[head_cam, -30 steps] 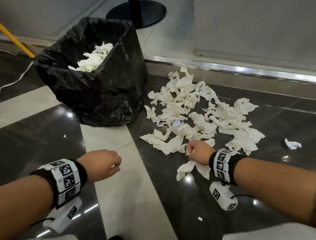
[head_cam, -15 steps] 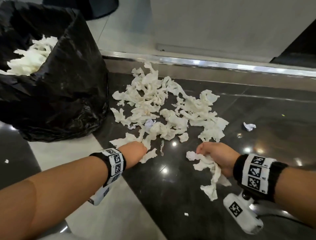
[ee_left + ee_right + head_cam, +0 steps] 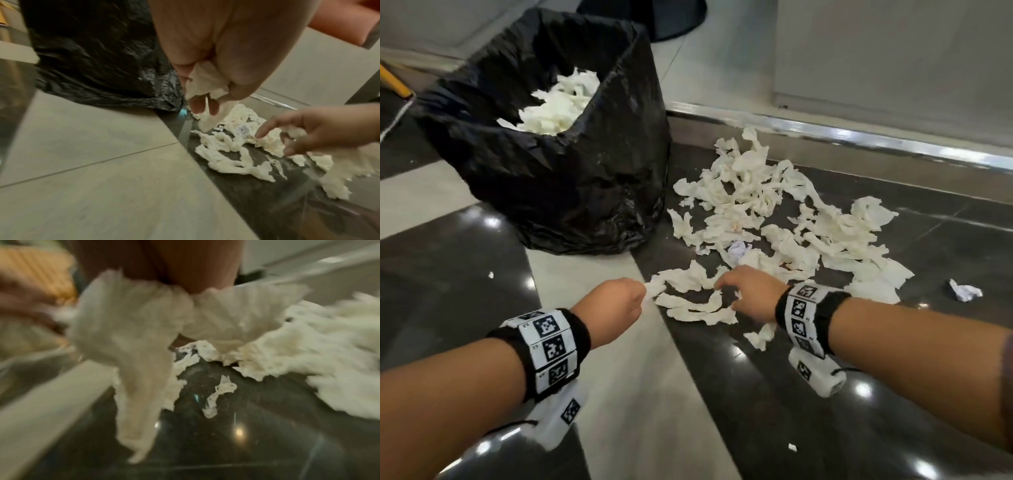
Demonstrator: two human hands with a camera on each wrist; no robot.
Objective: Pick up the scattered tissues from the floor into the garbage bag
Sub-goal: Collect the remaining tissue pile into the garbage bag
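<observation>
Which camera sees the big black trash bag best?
The head view: it shows the whole black plastic garbage bag, open, with white tissues inside. The left wrist view shows only its crinkled lower side. The right wrist view does not show it.

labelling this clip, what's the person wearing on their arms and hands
Both forearms are bare, with no gloves on the left hand or right hand. Each wrist carries a black wristband wrapped with white panels printed with black square markers. A white camera block, also marked, hangs under each wrist with a thin black cable.
</observation>
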